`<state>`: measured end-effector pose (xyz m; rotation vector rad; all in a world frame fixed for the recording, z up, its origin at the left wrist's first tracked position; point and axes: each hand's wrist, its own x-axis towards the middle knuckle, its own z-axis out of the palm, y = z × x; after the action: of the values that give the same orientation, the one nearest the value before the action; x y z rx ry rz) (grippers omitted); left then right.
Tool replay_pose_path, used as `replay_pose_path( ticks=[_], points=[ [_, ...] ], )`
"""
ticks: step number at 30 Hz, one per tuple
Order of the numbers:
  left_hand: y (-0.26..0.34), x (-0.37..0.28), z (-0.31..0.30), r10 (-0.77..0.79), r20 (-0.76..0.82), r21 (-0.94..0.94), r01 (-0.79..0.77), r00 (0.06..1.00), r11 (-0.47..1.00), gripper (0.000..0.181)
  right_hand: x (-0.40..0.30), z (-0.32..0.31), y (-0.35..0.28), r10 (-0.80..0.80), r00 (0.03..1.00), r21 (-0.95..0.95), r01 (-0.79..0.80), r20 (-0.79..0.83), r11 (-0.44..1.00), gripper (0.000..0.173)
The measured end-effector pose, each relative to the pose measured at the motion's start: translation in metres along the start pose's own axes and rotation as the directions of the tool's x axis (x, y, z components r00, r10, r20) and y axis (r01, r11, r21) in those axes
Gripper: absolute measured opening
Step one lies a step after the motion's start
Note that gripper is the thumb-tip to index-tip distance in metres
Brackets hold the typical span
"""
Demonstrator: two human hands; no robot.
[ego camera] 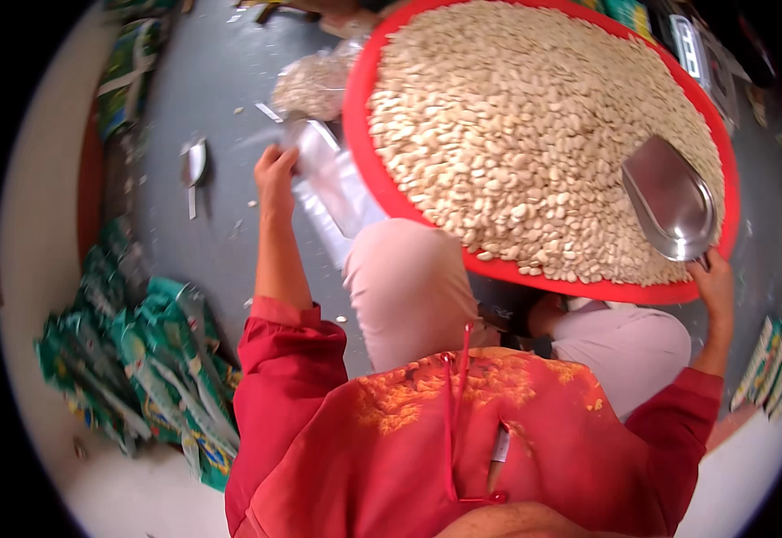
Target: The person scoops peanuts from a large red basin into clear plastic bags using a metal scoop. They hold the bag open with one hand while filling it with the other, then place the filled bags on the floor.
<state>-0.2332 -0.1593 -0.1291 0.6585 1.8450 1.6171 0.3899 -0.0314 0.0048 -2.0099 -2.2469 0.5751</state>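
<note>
A large round red tray (364, 134) heaped with pale flat seeds or beans (532, 148) lies before me. My right hand (714, 279), at its lower right rim, grips the handle of a metal scoop (673, 195), whose bowl rests over the seeds. My left hand (278, 168) is closed on the edge of a clear plastic bag (320, 144), blurred, left of the tray. Flat clear bags (344, 202) lie beneath it beside my knee.
A small metal scoop (194, 165) lies on the grey floor (223, 228) at left. A filled clear bag (307, 87) stands beside the tray, near another person's hand (350, 23). Green printed bags (169, 363) lie at lower left, more packets (771, 363) at right.
</note>
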Motion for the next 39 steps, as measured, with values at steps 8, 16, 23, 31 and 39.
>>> replay_pose_path(
  ticks=[8,16,23,31,39],
  points=[
    [0.174,-0.05,0.105,0.057,0.516,0.349,-0.271,0.855,0.897,0.011,0.006,-0.045,-0.043,-0.107,0.974,-0.366,0.175,0.198,0.914,0.023],
    [0.166,-0.096,0.22,-0.08,0.759,0.4,-0.368,0.646,0.839,0.02,0.043,0.027,-0.04,-0.073,0.967,-0.49,0.189,0.246,0.851,0.024],
    [0.149,-0.126,0.253,-0.193,0.817,0.43,-0.351,0.544,0.832,0.018,0.021,0.02,-0.09,-0.4,0.915,0.384,0.388,-0.054,0.838,0.049],
    [0.134,-0.132,0.282,-0.237,0.87,0.449,-0.498,0.432,0.742,0.019,0.051,0.087,-0.124,-0.366,0.889,0.92,-0.131,0.274,0.37,0.026],
    [0.134,-0.134,0.28,-0.059,0.757,0.391,-0.379,0.651,0.838,0.018,0.047,0.09,-0.135,-0.078,0.971,0.934,-0.194,0.226,0.3,0.015]
  ],
)
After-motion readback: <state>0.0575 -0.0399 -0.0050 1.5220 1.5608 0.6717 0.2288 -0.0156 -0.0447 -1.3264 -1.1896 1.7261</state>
